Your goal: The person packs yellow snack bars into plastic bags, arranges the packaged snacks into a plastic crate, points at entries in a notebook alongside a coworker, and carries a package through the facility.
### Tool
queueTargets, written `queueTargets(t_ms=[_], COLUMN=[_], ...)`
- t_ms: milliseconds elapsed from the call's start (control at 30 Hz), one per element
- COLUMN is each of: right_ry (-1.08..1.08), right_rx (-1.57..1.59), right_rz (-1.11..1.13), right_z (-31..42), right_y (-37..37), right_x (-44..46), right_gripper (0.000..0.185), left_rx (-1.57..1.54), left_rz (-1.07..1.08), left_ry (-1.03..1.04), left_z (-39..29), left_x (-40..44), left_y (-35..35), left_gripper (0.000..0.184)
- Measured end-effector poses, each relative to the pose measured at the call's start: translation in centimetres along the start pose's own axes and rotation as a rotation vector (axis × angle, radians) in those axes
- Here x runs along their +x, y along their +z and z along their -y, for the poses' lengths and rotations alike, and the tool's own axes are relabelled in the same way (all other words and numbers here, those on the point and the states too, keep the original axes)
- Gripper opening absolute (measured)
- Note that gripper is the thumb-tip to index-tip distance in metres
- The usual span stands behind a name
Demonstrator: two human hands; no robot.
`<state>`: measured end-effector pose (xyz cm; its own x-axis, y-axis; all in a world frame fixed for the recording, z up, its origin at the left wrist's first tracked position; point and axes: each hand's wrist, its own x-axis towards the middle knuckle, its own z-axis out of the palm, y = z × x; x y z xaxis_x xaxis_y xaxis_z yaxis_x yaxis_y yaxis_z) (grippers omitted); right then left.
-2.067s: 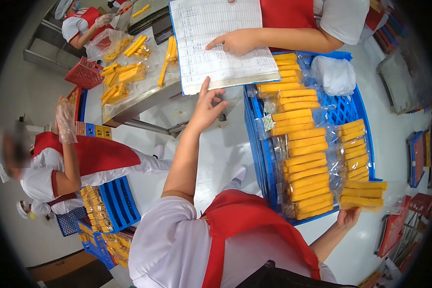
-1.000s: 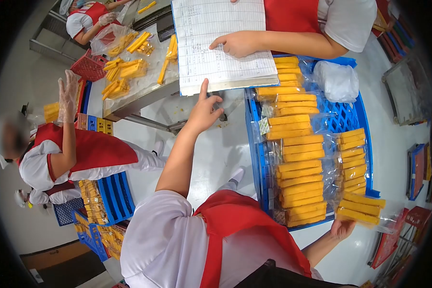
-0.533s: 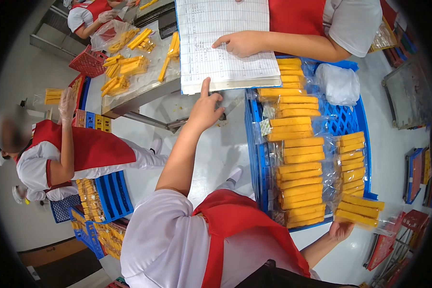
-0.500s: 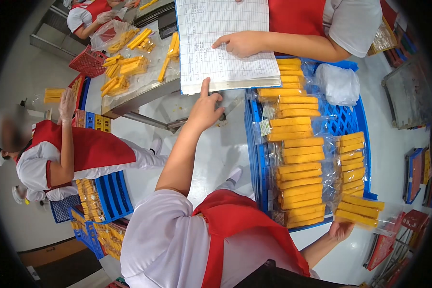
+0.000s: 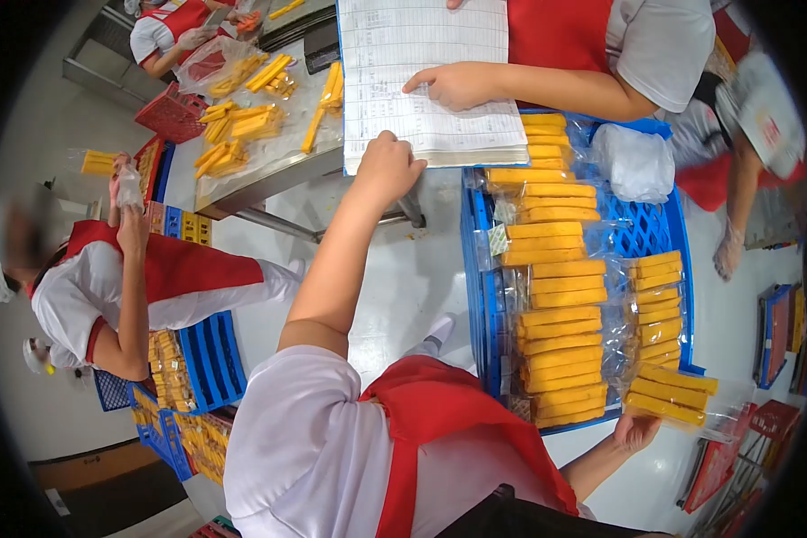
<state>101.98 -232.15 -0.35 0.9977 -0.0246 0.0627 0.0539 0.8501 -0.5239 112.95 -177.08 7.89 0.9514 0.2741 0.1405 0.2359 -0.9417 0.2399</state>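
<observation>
My left hand (image 5: 390,169) is at the lower edge of an open logbook (image 5: 439,117) with ruled, handwritten pages. Its fingers are curled against the page, and their inner side is hidden. A co-worker's hand (image 5: 448,85) points at the same page from the right. Low on the right, my right hand (image 5: 638,429) grips a clear plastic pack of yellow sticks (image 5: 668,394) by its near edge. Beside that pack stands a blue crate (image 5: 688,314), filled with rows of similar packs (image 5: 560,332) and holding a bundled clear plastic bag (image 5: 634,161).
A metal table (image 5: 269,184) at upper left carries loose yellow sticks (image 5: 251,124). A co-worker in a red apron (image 5: 184,264) handles a pack at left, near stacked blue crates (image 5: 211,363). Another person (image 5: 744,134) bends at the right, beyond the blue crate.
My left hand's extended index finger has curled in, and the hand has shifted slightly up onto the page. A person has appeared at the right. The co-worker at left has brought both hands to a pack.
</observation>
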Motion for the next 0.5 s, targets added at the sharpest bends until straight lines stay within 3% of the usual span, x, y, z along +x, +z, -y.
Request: queueTargets(t_ms=[200,500], right_ry=[-0.027,-0.025], right_rx=[-0.046,-0.063], right_rz=[-0.053,-0.025], right_z=[-0.2,-0.2], right_y=[0.3,0.3], right_x=[0.2,0.5], right_gripper=[0.057,0.059], left_rx=[-0.047,-0.076], left_rz=[-0.052,0.026], left_ry=[0.063,-0.040], left_z=[0.5,1.5], left_x=[0.0,2.2], left_y=[1.1,0.9], left_gripper=[0.024,0.030])
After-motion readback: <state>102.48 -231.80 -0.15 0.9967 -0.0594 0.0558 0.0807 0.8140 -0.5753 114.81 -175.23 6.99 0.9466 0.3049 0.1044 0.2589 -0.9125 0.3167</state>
